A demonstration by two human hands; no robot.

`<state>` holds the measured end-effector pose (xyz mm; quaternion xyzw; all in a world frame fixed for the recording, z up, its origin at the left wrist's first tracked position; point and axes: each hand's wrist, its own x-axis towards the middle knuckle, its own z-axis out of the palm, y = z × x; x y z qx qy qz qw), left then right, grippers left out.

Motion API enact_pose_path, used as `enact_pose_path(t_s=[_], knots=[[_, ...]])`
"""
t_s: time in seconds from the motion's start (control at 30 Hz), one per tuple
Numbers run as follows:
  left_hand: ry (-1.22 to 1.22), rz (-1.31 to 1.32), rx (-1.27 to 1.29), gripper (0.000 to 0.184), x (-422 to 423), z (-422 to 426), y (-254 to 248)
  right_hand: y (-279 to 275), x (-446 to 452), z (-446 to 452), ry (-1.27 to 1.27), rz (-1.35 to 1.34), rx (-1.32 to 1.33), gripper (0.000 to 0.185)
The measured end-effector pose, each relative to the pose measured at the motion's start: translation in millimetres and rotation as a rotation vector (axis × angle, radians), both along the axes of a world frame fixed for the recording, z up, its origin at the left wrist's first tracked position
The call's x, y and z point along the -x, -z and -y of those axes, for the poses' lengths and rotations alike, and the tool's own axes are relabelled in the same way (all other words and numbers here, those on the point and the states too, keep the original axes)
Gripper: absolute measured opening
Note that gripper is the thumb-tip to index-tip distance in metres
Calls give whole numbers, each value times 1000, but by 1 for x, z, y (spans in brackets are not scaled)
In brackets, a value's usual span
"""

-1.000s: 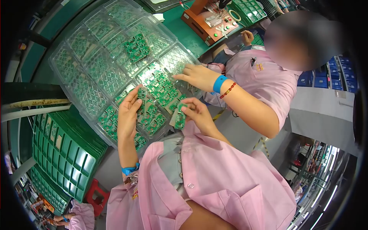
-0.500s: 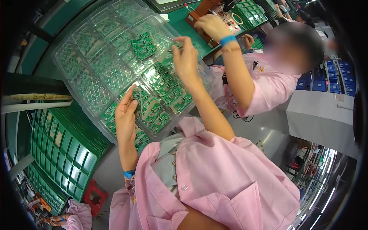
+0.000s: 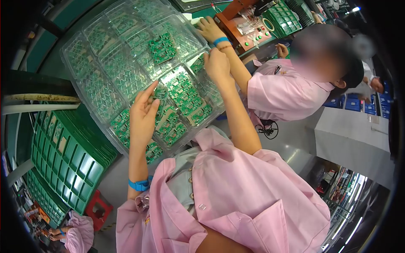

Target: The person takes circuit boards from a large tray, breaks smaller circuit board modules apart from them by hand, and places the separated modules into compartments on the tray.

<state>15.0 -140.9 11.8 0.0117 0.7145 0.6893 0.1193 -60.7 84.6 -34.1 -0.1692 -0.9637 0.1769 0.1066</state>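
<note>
My left hand (image 3: 144,111) holds a small green circuit board (image 3: 160,92) between thumb and fingers, over the near part of a clear plastic tray (image 3: 99,84). At the tray's right side, my right hand (image 3: 217,65) has its fingers curled down beside a green board (image 3: 197,64); whatever its fingertips hold is hidden. Rows of green boards (image 3: 185,90) fill the compartment between my hands. Farther back, a square green board (image 3: 162,48) lies on top of the tray.
A co-worker (image 3: 291,92) in pink sits at the right, one hand (image 3: 211,30) reaching past the tray's far right corner. Behind stands an orange machine (image 3: 230,21). Green trays (image 3: 71,156) are stacked at the left, near a red stool (image 3: 99,211).
My right hand has moved from near my body to the tray's right side; the board it held is no longer visible. The co-worker's hand has moved from over the tray to its far corner.
</note>
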Motion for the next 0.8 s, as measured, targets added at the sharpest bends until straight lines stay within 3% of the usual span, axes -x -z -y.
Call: enact_pose_path(t_s=[0.17, 0.4, 0.47, 0.63, 0.8], knots=[[50, -20, 68, 37, 17, -40, -10, 15, 12, -27, -183, 98, 79, 23], [130, -340, 380, 30, 44, -125, 23, -48, -26, -66, -178, 100, 271, 28], [139, -398, 477, 31, 48, -148, 34, -58, -40, -82, -176, 38, 405, 22], [16, -701, 848, 33, 45, -168, 63, -40, -61, -102, -187, 89, 493, 23], [35, -756, 1051, 36, 37, -165, 58, -34, -62, -85, -358, 31, 538, 23]])
